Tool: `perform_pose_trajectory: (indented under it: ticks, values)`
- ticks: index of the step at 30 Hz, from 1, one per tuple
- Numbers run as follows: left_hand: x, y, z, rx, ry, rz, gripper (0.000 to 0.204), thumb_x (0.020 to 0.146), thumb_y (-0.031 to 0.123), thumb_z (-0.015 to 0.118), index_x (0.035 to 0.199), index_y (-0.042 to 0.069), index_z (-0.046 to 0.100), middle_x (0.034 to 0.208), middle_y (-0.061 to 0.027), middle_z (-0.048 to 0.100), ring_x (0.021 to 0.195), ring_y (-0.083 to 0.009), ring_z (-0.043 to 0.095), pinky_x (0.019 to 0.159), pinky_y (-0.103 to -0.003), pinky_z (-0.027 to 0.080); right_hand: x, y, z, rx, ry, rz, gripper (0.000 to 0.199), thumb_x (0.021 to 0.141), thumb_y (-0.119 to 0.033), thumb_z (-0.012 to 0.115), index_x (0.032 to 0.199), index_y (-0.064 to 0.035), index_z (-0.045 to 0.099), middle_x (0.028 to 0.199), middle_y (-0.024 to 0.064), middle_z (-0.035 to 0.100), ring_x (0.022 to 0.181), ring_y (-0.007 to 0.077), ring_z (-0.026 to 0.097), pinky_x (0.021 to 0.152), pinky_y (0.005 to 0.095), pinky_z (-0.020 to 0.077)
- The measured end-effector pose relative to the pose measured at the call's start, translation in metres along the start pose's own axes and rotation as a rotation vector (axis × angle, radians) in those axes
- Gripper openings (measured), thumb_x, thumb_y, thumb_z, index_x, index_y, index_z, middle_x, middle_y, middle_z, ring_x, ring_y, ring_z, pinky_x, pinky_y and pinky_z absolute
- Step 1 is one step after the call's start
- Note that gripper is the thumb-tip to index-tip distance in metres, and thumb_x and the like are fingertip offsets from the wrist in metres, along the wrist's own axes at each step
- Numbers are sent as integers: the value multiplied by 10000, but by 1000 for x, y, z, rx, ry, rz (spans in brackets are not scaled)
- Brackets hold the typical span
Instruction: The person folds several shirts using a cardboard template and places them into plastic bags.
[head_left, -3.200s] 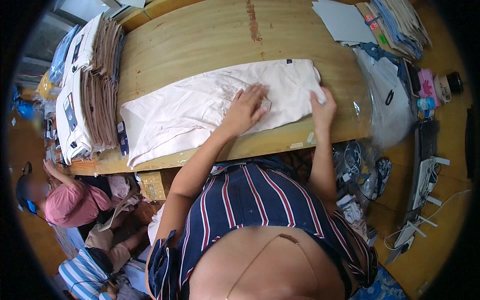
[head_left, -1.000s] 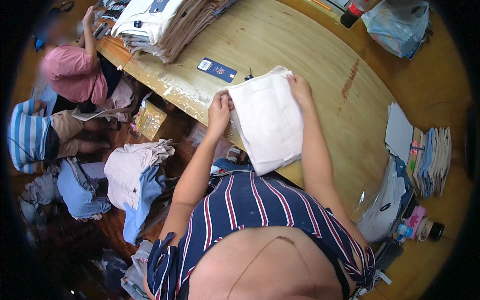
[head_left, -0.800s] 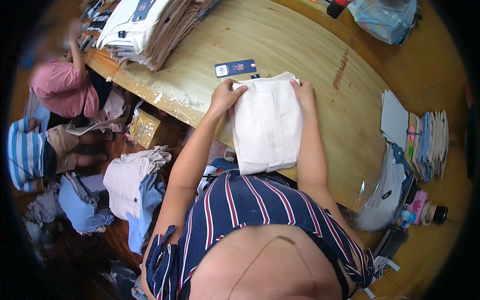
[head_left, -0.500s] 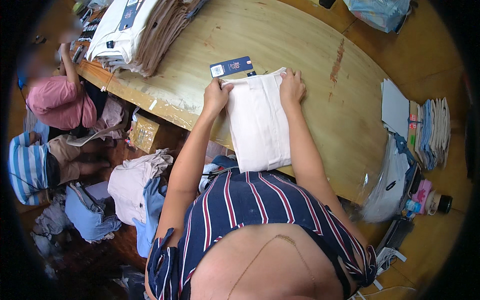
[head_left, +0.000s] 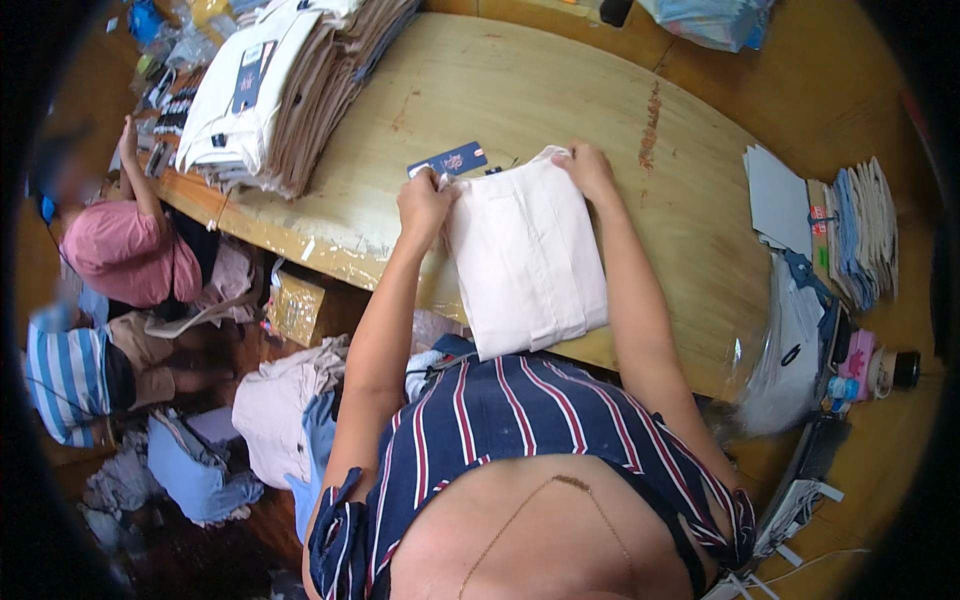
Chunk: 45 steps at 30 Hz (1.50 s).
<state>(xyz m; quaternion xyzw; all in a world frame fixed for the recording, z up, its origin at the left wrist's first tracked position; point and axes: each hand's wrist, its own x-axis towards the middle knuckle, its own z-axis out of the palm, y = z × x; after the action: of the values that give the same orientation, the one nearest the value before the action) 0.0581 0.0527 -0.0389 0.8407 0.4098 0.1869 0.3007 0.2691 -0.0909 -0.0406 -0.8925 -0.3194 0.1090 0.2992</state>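
Note:
A folded pale pink garment (head_left: 525, 255) lies at the table's near side, its near end reaching my body. My left hand (head_left: 425, 208) is closed on its far left corner. The far right corner is gripped by my right hand (head_left: 588, 172), fingers curled over the edge. A dark blue hang tag (head_left: 450, 160) rests on the table just beyond the garment's far edge, close to my left hand. Whether the garment is a shirt or trousers cannot be told from the folds.
The wooden table (head_left: 480, 80) bears a tall stack of folded garments (head_left: 300, 100) at far left. White sheets (head_left: 778, 200) and folded clothes (head_left: 870, 225) are at right. Two people sit at left, one in a pink top (head_left: 125, 255). More clothes (head_left: 285, 405) lie in heaps below.
The garment's near end has shifted right and toward me. Both hands keep their hold on its far corners. The whole view has also turned slightly.

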Motion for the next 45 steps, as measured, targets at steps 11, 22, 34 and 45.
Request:
perform_pose_trajectory:
  ticks: [11,22,34,45]
  values:
    - [-2,119,-53,-248,186,957,154,634,-38,630,765,8,562,719,-122,544,635,-250,539,548,-315,433,-93,21,-156,100,444,-518,263,678,97,511,896,-21,600,807,96,626,770,180,604,705,267,471]
    - [-126,27,-12,-103,-565,636,366,675,-49,541,1025,32,474,1029,-147,457,969,-263,476,787,-339,420,-257,99,-58,204,190,-34,219,724,46,509,934,-6,545,952,113,574,865,203,559,754,313,455]
    - [-139,21,23,-572,-640,-180,642,761,53,598,1265,97,203,712,-151,590,603,-138,546,505,-232,407,-238,96,-41,720,49,386,458,738,68,507,1133,-143,413,923,103,543,836,173,532,717,317,438]
    - [-149,32,9,258,-465,235,850,620,317,690,1288,85,217,828,-182,525,697,-317,559,584,-388,447,-162,77,-83,-753,-112,-921,429,792,-158,424,1197,-298,392,1215,4,407,1162,170,351,991,510,186]
